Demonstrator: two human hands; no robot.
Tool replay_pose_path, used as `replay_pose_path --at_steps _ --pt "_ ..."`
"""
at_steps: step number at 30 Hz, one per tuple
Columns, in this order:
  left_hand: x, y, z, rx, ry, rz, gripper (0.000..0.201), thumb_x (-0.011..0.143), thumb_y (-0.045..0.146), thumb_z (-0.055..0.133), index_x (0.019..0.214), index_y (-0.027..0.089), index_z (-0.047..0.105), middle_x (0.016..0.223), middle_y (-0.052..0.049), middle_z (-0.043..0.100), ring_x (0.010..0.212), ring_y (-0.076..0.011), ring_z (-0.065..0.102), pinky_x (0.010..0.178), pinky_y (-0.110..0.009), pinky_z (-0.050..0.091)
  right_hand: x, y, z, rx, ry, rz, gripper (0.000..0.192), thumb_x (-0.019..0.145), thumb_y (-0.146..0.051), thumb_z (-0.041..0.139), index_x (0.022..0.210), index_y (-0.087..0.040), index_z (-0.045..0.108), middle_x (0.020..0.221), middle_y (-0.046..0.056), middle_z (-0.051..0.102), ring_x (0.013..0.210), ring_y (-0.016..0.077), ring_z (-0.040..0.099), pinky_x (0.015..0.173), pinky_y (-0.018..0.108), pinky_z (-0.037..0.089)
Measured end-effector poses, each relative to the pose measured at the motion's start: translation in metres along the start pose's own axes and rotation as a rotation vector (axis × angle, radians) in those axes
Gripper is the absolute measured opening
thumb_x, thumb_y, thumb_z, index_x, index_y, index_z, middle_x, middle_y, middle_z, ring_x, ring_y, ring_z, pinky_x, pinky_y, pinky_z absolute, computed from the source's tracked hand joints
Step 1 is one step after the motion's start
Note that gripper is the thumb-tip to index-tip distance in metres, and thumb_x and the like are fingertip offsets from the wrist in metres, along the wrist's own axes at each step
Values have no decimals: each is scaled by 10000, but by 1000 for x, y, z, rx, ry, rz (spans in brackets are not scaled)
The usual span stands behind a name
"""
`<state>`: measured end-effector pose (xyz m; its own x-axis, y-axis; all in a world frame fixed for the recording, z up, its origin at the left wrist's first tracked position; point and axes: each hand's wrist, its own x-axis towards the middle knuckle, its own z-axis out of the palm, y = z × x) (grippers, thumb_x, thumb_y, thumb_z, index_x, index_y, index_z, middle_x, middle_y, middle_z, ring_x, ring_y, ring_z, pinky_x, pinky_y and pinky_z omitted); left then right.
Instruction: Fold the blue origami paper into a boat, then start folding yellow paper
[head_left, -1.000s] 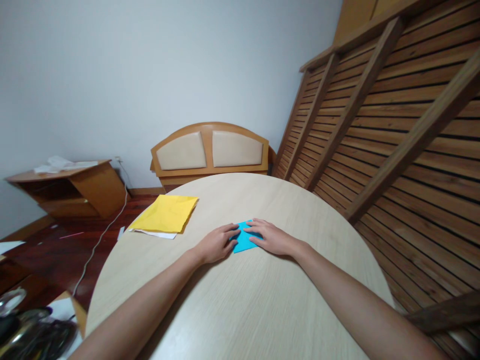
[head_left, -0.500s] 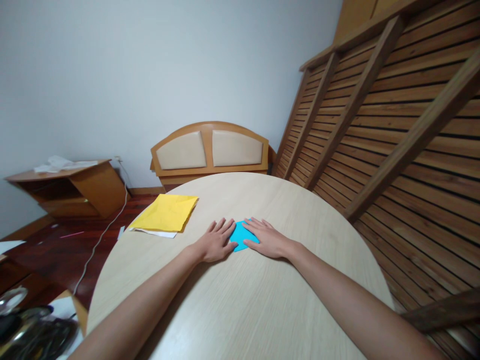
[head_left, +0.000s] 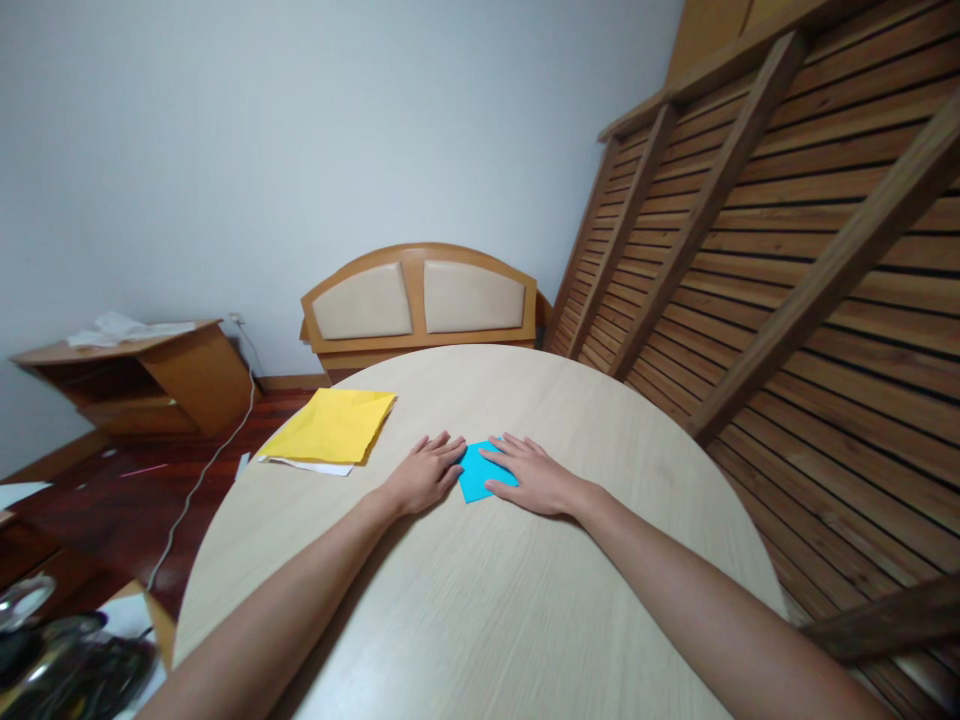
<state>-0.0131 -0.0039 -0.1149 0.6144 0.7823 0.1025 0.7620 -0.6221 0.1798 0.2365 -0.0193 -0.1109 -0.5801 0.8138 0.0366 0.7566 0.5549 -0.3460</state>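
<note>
A small blue sheet of paper [head_left: 477, 474] lies flat on the round wooden table [head_left: 525, 620], between my two hands. My right hand [head_left: 536, 478] rests palm down with fingers spread, its fingertips and thumb over the paper's right part, hiding that side. On the other side, my left hand [head_left: 427, 474] lies palm down at the paper's left edge, fingers stretched out and fingertips close to or touching it. Farther left on the table is yellow paper [head_left: 330, 424] with white paper [head_left: 311, 467] showing under its near edge.
A headboard [head_left: 418, 300] stands behind the table's far edge. Slatted wooden panels [head_left: 750, 280] lean close along the right. At left are a low cabinet [head_left: 180, 370], a white cable [head_left: 199, 483] on the floor and a cluttered box [head_left: 82, 650] near the table.
My left hand has slid slightly left, its thumb drawn in off the paper, so more of the blue paper's left part shows. My right hand has stayed almost in place.
</note>
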Motion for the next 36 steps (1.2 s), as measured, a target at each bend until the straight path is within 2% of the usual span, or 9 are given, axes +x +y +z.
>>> replay_pose_path --at_steps 4,7,10,16,29,33,36 --pt "5 -6 2 -13 135 84 372 973 287 468 1313 225 608 1359 -58 621 1304 -259 533 1119 -460 394 0 1 -1 -6 -8 2 718 927 -678 392 1509 -258 399 1618 101 254 1495 339 177 1202 519 132" --pt "4 -7 0 -72 153 162 318 960 248 472 1192 221 687 1242 -47 697 1170 -209 634 1041 -359 480 0 1 0 -3 -7 7 724 926 -680 396 1507 -249 404 1618 108 251 1492 351 177 1202 516 132" --pt "0 -4 -6 -99 117 185 312 960 271 465 1159 236 702 1250 -31 693 1167 -197 636 1017 -342 497 0 1 0 7 -4 6 720 926 -674 405 1507 -248 404 1620 105 243 1492 357 175 1200 524 133" --pt "-5 1 -17 -93 52 179 333 938 397 533 1176 223 690 1295 -65 658 1171 -225 621 1014 -352 482 -1 0 -2 21 -2 -1 719 925 -679 403 1508 -258 401 1620 98 246 1493 356 172 1198 534 137" --pt "-8 8 -20 -67 42 217 656 839 616 622 1329 181 589 1340 -143 567 1211 -299 536 1043 -424 435 -1 2 -2 34 -23 -11 701 919 -681 421 1504 -296 403 1629 75 232 1501 352 134 1201 538 112" --pt "-10 12 -22 -83 49 251 649 850 627 602 1346 209 576 1368 -140 547 1231 -305 520 1062 -439 414 -1 1 -4 25 -12 -73 616 932 -619 446 1478 -334 437 1613 43 287 1502 335 140 1201 550 88" --pt "-9 13 -21 -104 43 275 559 922 577 524 1346 216 577 1377 -134 548 1244 -294 518 1065 -435 410 1 -1 -3 28 3 -118 625 920 -563 489 1487 -308 422 1589 54 342 1494 313 188 1207 543 73"
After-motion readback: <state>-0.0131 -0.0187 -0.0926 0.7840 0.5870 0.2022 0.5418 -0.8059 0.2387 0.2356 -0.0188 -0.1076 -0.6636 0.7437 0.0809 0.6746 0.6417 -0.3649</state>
